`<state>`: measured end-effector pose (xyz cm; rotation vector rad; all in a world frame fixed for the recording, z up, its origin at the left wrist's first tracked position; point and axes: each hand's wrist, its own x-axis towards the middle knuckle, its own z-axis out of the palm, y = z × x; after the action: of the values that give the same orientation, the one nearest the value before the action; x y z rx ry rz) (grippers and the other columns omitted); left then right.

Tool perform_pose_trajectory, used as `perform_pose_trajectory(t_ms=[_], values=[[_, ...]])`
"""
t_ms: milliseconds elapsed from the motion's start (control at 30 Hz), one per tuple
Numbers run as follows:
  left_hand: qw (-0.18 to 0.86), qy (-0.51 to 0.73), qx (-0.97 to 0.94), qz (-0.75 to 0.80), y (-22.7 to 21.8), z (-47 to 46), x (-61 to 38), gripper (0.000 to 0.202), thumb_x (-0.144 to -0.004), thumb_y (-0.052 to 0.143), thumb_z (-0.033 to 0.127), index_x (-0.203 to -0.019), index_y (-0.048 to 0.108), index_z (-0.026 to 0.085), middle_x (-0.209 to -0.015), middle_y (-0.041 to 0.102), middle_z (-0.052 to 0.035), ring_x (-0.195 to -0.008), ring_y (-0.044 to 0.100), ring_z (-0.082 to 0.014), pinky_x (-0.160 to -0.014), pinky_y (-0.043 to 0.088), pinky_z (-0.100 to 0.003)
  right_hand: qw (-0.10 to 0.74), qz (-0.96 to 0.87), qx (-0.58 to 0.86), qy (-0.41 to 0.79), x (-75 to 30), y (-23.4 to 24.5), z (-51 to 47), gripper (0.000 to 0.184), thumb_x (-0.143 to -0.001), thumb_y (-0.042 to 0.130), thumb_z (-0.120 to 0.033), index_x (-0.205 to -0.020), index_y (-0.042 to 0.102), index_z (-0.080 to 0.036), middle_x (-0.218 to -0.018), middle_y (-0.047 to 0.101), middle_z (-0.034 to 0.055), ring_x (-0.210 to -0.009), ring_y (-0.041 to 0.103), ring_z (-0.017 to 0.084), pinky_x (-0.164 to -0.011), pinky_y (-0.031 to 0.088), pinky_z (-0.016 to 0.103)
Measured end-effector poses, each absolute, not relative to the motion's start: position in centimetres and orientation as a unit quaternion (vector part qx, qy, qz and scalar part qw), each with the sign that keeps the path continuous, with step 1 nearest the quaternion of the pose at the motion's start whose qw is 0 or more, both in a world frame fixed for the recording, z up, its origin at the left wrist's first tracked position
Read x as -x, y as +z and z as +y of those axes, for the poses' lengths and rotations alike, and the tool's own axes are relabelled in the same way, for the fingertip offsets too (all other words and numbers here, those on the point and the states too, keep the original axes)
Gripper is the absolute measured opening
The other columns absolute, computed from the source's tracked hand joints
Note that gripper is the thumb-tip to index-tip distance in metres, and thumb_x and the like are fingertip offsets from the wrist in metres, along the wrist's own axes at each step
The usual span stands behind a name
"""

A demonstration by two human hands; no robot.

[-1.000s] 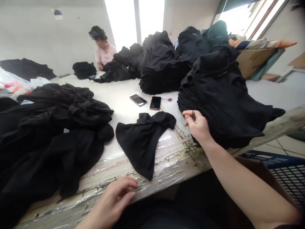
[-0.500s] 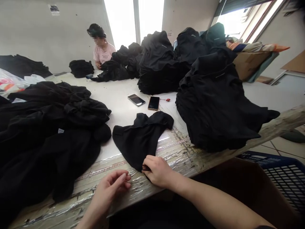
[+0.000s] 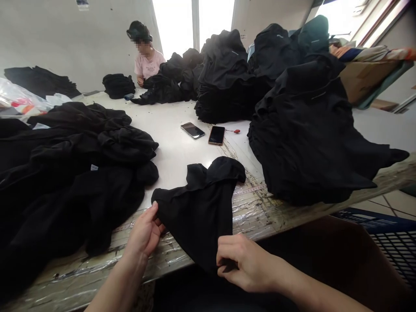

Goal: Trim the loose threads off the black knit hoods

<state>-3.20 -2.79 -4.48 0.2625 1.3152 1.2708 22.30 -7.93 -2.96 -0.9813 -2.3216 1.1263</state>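
Black garment (image 3: 198, 212): I see left grip (image 3: 147, 230) pinching one edge, right grip (image 3: 243, 261) clamped on another; uneven pulling could stretch it.

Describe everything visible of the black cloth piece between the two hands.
The black cloth piece looks like soft, matte fabric, loosely creased, with a bunched, rounded fold and a smaller flap at its far end. It lies partly on the table, its near end reaching past the table's edge. The left hand touches its left corner, thumb on top; the right hand is closed at its near end.
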Motion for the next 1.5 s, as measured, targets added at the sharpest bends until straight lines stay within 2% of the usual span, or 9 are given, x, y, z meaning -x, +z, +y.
perform_pose_trajectory(t_ms=[67,167,300,433,633,933,1300,1400,1500], values=[[0.601,0.546,-0.132,0.569,-4.4,-3.3,3.3,0.012,-0.088,0.053,0.019,-0.086,0.064,0.013,-0.081,0.068,-0.0057,-0.064,0.065,-0.0142,-0.054,0.054,-0.025,0.156,-0.813,0.385,0.408,-22.6,-2.6,-7.1,0.019,-0.068,0.069,-0.016,-0.086,0.061,-0.02,-0.082,0.059,-0.0009,-0.066,0.054,0.011,-0.057,0.041,0.021],[0.606,0.542,-0.153,0.561,-4.2,-4.1,3.3,0.011,-0.086,0.057,0.021,-0.089,0.065,0.014,-0.085,0.069,-0.0058,-0.067,0.065,-0.0143,-0.056,0.054,-0.025,0.189,-0.782,0.47,0.363,-22.8,-2.0,-4.5,0.025,-0.073,0.067,-0.019,-0.097,0.059,-0.021,-0.093,0.059,0.0017,-0.077,0.058,0.015,-0.066,0.047,0.024],[0.61,0.542,-0.173,0.551,-4.7,-4.8,3.6,0.014,-0.076,0.069,0.023,-0.085,0.065,0.013,-0.085,0.069,-0.0063,-0.07,0.065,-0.0158,-0.058,0.054,-0.025,0.256,-0.764,0.546,0.229,-22.1,-1.8,-0.5,0.015,-0.081,0.057,-0.014,-0.096,0.059,-0.019,-0.097,0.057,0.0053,-0.08,0.059,0.017,-0.071,0.048,0.028],[0.617,0.544,-0.18,0.54,-5.3,-4.9,3.9,0.025,-0.068,0.077,0.025,-0.086,0.064,0.015,-0.083,0.069,-0.0046,-0.072,0.066,-0.0164,-0.059,0.053,-0.024,0.224,-0.771,0.578,0.144,-20.7,-2.6,1.7,0.014,-0.082,0.059,-0.015,-0.095,0.06,-0.017,-0.098,0.057,0.0071,-0.08,0.06,0.019,-0.071,0.048,0.029],[0.629,0.536,-0.184,0.533,-5.5,-4.8,4.0,0.029,-0.065,0.08,0.028,-0.084,0.062,0.015,-0.082,0.069,-0.0036,-0.073,0.066,-0.0163,-0.06,0.053,-0.024,0.205,-0.772,0.59,0.121,-19.9,-3.9,2.3,0.011,-0.084,0.054,-0.012,-0.089,0.062,-0.015,-0.094,0.058,0.0088,-0.079,0.061,0.021,-0.067,0.047,0.03],[0.629,0.556,-0.155,0.521,-5.6,-4.5,4.1,0.027,-0.069,0.076,0.033,-0.085,0.064,0.016,-0.082,0.069,-0.0034,-0.068,0.063,-0.0144,-0.057,0.052,-0.024,0.258,-0.766,0.57,0.149,-20.8,-3.2,1.9,0.011,-0.081,0.058,-0.014,-0.091,0.062,-0.016,-0.092,0.058,0.0068,-0.08,0.06,0.019,-0.073,0.048,0.03],[0.652,0.541,-0.248,0.47,-3.7,-6.0,1.3,0.027,-0.074,0.072,0.034,-0.083,0.064,0.01,-0.075,0.062,-0.0042,-0.063,0.057,-0.0112,-0.059,0.049,-0.023,0.296,-0.74,0.45,0.402,-14.3,-2.1,-2.6,0.021,-0.071,0.066,-0.019,-0.091,0.059,-0.018,-0.084,0.06,0.0022,-0.071,0.057,0.015,-0.06,0.047,0.024],[0.644,0.527,-0.276,0.481,-4.0,-6.5,1.1,0.03,-0.074,0.072,0.037,-0.086,0.061,0.012,-0.075,0.061,-0.0036,-0.066,0.058,-0.013,-0.062,0.049,-0.025,0.282,-0.743,0.454,0.403,-13.3,-3.1,-2.8,0.008,-0.074,0.062,-0.019,-0.079,0.057,-0.018,-0.071,0.058,0.0001,-0.06,0.053,0.013,-0.052,0.042,0.023],[0.576,0.534,-0.302,0.54,-4.4,-7.0,1.6,0.031,-0.075,0.069,0.041,-0.081,0.056,0.014,-0.067,0.059,-0.0012,-0.062,0.056,-0.0121,-0.057,0.045,-0.023,0.282,-0.767,0.442,0.371,-13.4,-4.4,-2.9,0.003,-0.077,0.057,-0.02,-0.075,0.056,-0.018,-0.068,0.059,0.0007,-0.06,0.053,0.014,-0.056,0.043,0.024]])
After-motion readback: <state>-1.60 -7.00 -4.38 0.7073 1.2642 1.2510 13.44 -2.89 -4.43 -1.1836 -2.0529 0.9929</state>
